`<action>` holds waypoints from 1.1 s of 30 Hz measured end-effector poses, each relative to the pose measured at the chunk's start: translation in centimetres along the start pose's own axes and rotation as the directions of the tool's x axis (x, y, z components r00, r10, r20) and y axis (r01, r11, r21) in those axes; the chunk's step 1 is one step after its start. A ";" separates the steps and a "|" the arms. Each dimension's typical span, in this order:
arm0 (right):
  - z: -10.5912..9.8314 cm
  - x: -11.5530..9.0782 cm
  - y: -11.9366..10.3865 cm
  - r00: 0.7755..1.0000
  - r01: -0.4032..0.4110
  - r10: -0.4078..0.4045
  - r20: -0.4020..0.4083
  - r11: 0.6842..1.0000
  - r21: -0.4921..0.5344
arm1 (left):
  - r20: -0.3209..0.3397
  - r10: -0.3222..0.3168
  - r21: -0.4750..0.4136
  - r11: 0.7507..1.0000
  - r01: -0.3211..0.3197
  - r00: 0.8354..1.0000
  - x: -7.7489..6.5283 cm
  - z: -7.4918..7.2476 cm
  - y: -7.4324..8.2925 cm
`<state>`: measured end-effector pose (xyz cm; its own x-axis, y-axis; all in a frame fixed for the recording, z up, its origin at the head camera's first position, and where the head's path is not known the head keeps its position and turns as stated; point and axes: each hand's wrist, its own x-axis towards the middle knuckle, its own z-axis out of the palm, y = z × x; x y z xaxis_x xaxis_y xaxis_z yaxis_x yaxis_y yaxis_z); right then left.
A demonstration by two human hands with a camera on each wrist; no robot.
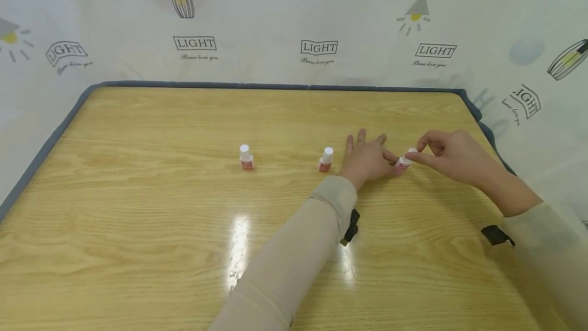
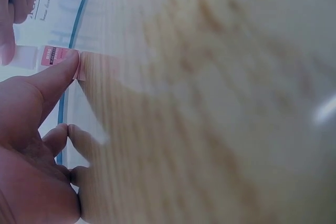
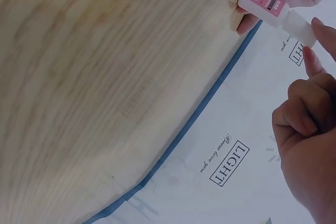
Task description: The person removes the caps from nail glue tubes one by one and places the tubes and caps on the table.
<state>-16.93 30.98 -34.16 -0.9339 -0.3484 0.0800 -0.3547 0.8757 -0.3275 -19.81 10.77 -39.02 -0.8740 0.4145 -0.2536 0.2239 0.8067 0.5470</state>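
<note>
Edges Cutting, Blur Veiling

Head view: the left sleeve (image 1: pixel 282 264) is running off at 6 o'clock; print on the held bottle (image 1: pixel 404 162) is looking too small to read. Left wrist: the left hand (image 2: pixel 29 135) is hiding part of the held bottle; the tabletop (image 2: pixel 220 103) is lying blurred toward 3 o'clock. Right wrist: the right hand (image 3: pixel 310 124) is crossing the edge at 4 o'clock.

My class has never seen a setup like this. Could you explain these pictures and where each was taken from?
There's no robot: a person works bare-handed. The wide picture comes from a camera on the head, looking forward and down; the other two come from cameras on each wrist. On the wooden table, a left bottle and a middle bottle stand upright, white with red labels. The right bottle tilts: the right hand pinches its cap, and the left hand touches it near the base.
</note>
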 end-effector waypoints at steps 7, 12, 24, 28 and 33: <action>0.4 -0.4 0.6 0.997 0.061 -0.057 -0.056 0.996 0.058 | 0.000 -0.009 -0.004 1.000 0.009 1.000 0.1 0.0 0.2; 0.4 -0.6 0.8 1.000 -0.015 0.017 -0.015 0.992 0.126 | 0.001 -0.015 -0.013 1.000 0.015 1.000 0.1 0.0 0.3; 0.3 -0.5 0.8 0.978 -0.209 0.195 0.079 0.945 0.251 | -0.006 -0.011 -0.019 1.000 0.011 1.000 -0.1 0.0 0.3; 0.4 -0.4 0.5 0.969 -0.245 0.231 0.085 0.938 0.247 | -0.004 -0.011 -0.022 1.000 0.010 1.000 -0.3 -0.2 0.2; 0.5 -0.4 0.3 0.965 -0.260 0.248 0.081 0.937 0.234 | -0.008 -0.003 -0.025 1.000 0.003 1.000 -0.3 -0.1 0.2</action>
<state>-16.65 31.27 -34.73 -0.9859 -0.1467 -0.0805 -0.0791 0.8328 -0.5479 -19.59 10.76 -38.79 -0.8782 0.4085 -0.2487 0.2105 0.7972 0.5658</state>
